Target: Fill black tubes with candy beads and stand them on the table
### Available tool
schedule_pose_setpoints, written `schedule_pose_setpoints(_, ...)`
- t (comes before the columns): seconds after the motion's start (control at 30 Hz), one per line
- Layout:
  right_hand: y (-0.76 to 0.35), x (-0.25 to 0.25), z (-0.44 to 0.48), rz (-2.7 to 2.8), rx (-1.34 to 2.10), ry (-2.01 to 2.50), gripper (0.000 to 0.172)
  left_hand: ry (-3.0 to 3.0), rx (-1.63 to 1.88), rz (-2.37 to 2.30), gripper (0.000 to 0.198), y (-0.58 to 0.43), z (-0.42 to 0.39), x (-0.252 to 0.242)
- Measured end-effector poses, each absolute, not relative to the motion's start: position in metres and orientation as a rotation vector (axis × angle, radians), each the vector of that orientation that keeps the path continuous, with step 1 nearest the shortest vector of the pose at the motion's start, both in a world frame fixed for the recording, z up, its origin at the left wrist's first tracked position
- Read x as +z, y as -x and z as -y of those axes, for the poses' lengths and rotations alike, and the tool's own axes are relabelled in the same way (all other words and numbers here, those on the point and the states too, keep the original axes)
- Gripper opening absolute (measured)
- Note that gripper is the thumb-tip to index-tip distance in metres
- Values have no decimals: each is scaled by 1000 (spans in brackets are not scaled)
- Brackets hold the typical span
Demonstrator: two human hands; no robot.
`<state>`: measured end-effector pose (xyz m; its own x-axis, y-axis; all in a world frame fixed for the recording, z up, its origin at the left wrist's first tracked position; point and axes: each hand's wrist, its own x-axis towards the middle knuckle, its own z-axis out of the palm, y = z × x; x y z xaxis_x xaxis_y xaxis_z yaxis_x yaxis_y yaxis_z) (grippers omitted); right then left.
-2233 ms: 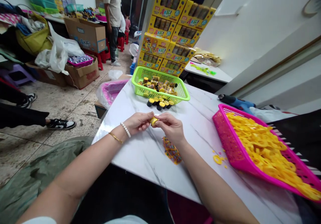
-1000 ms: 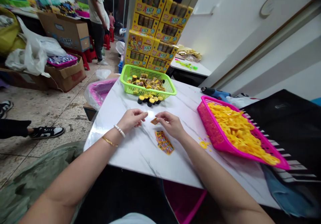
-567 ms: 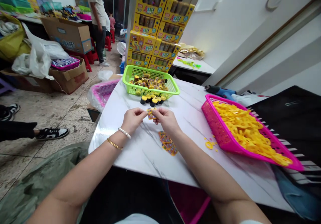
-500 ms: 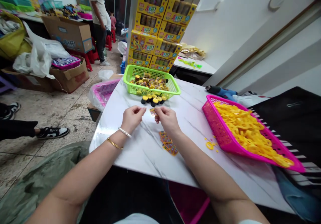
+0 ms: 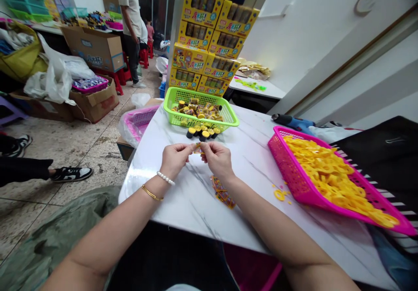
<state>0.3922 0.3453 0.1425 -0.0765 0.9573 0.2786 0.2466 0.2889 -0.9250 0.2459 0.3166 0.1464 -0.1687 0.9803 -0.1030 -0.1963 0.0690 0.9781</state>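
Head view, and it's all happening just this side of the green basket, our landmark on the white marbled table! Left hand and right hand come nearly together, thumbs and fingers pinching a small printed piece between them, one hand at each side. It's held nearer the wearer than the basket; whether it's a flat card or a film sleeve, I cannot tell.

Now the tally! Inside the basket sits a jumble of small cylinders, many with printed colour around them: those look wrapped already, I'd judge. Right up against the basket's near side stand several black pots with yellow tops, their sides plain black as far as they show, so they appear not yet wrapped. Farther toward the wearer from the basket, partly behind the right wrist, lies a loose pile of printed pieces, seemingly unused. The piece in the fingers sits on no pot. So plenty done, by the look of it, and a handful left; no exact count, with everything overlapping.
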Motion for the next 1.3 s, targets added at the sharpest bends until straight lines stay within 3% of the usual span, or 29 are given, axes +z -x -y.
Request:
schedule_pose_setpoints(0.13,-388,135,-348,1738,702,1065,42,-955,1470,-1227,20,-243,-319,149)
schedule_pose_setpoints(0.3,-380,144,-383,1998,385,1001,53,-692,1405,-1204,27,-229,-328,153)
schedule_pose_setpoints(0.43,-373,155,-422,2398,-162,1057,26,-434,1408,-1127,26,-218,-336,158)
schedule_pose_setpoints(0.57,-371,157,-439,2675,-338,1088,23,-296,1353,-1011,9,-213,-341,159)
schedule_pose_setpoints(0.67,-376,161,-437,2448,-28,1040,14,-239,1318,-957,1,-209,-343,158)
schedule_pose_setpoints(0.8,-385,168,-422,1784,1011,932,33,-198,1232,-879,4,-205,-345,160)
schedule_pose_setpoints(0.87,-385,169,-413,1577,1347,876,41,-189,1200,-822,4,-205,-345,161)
schedule_pose_setpoints(0.97,-382,170,-403,1457,1488,904,46,-155,1198,-759,11,-205,-344,163)
schedule_pose_setpoints(1.3,-377,178,-396,1434,1464,1013,41,-115,1202,-712,21,-208,-344,164)
